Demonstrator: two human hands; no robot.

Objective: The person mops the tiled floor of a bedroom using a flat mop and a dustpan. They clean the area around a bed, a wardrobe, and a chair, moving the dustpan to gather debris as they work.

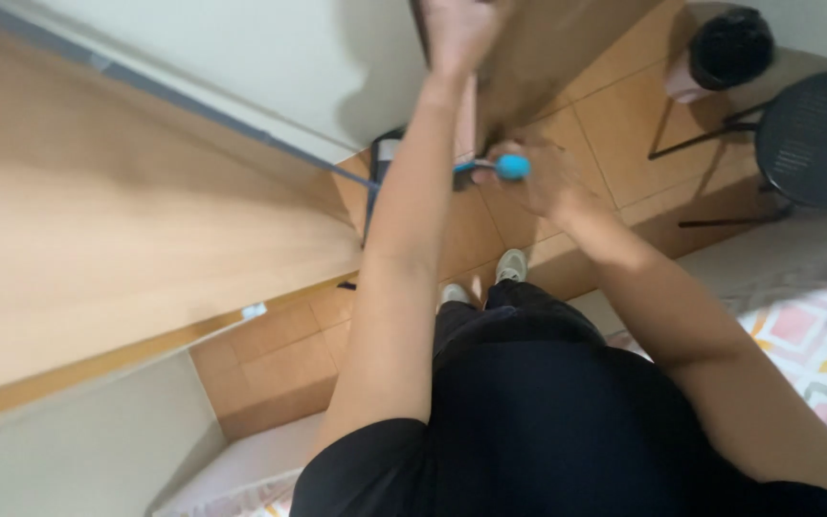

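Left hand point(457, 33) grips the wooden panel's point(547, 57) top edge, steadying it upright | right hand point(543, 177) fingers clenched around blue-handled tool point(500, 167) against panel | tiled floor point(614, 124) below.

Soft, even indoor light, fairly bright. Motion blur smears the whole view, worst on the pale wooden panel point(98, 239) at left. Faint shadow falls on the white wall point(241, 57).
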